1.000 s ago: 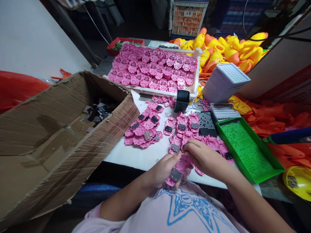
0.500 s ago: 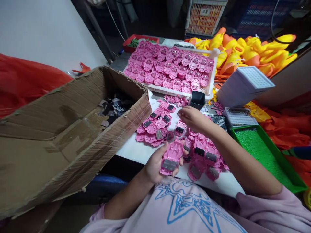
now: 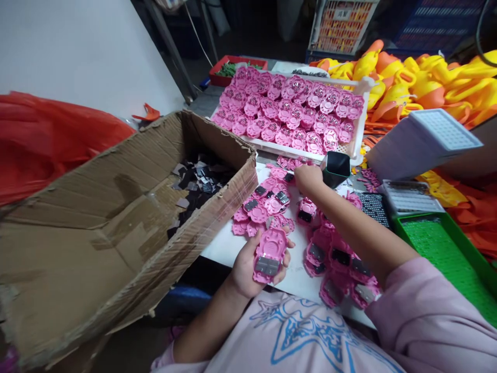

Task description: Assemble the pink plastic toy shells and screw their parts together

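In my left hand (image 3: 246, 267) lies a pink plastic toy casing (image 3: 271, 243), its inside facing up, with a grey metal-looking plate (image 3: 267, 266) across its lower half. My fingers wrap round its edges. My right hand (image 3: 309, 180) reaches forward, its fingers curled down at small pink plastic pieces (image 3: 291, 162); the fingertips and anything in them are hidden. Just right of that hand stands a black cup (image 3: 336, 168). Pink casings with dark or grey plates form a left pile (image 3: 258, 212) and a right pile (image 3: 339, 259) on the white table top.
A large cardboard box (image 3: 217, 217) with dark and grey plates inside stands at the left. Behind the piles, a white tray (image 3: 359, 134) bears rows of pink casings. To the right are a green tray (image 3: 446, 259), a white stack (image 3: 427, 140) and yellow-orange plastic parts (image 3: 419, 83).
My right hand has gone down to the small pink pieces left of the black cup. My left hand still holds the casing. The view has shifted, so the surroundings sit further right.
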Available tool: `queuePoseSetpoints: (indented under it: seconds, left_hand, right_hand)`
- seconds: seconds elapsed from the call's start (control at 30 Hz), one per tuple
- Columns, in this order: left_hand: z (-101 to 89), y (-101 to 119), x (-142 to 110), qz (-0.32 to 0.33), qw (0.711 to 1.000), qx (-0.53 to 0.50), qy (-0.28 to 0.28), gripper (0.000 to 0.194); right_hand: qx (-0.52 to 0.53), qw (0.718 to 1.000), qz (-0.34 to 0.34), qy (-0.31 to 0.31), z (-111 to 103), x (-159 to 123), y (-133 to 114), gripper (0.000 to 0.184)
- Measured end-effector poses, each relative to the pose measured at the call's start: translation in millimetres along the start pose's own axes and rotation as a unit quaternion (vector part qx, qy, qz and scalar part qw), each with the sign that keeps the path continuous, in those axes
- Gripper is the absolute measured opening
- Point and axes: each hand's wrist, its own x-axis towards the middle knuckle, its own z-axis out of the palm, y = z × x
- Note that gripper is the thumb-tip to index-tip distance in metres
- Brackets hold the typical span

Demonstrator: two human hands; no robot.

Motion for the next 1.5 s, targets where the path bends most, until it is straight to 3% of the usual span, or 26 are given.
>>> queuePoseSetpoints:
  seconds: [0.43,0.73,1.03,1.3,1.4,1.5]
  left_hand:
    - [-3.8,-11.1,-3.8,-0.013,0.999,0.004,-0.029,0.043]
    - [-1.7,-15.9,-2.8,-0.008,0.999,0.040,-0.017,0.043]
    - [-1.3,-20.7,-9.4,0.009,0.999,0.036,0.007,0.042]
    - [-3.1,-14.1,-13.5,0.024,0.999,0.038,0.030,0.043]
    - [1.8,-12.9,-10.3,0.032,0.997,0.059,0.037,0.042]
    - [10.6,-14.3,-4.3,0.051,0.994,0.071,0.064,0.042]
  right_hand:
    - [-0.011,0.999,-0.010,-0.030,-9.3,1.9,0.1,0.036]
    - [-0.011,0.999,-0.033,0.018,-31.3,-35.8,5.8,0.036]
    - [0.003,0.999,-0.040,0.010,-12.4,-22.7,5.6,0.036]
    - [0.154,0.987,-0.045,0.026,-17.8,-27.3,4.2,0.036]
    - [0.256,0.963,-0.071,0.037,-28.5,-52.0,5.9,0.028]
    - [0.366,0.923,-0.121,0.022,-34.3,-92.8,9.8,0.024]
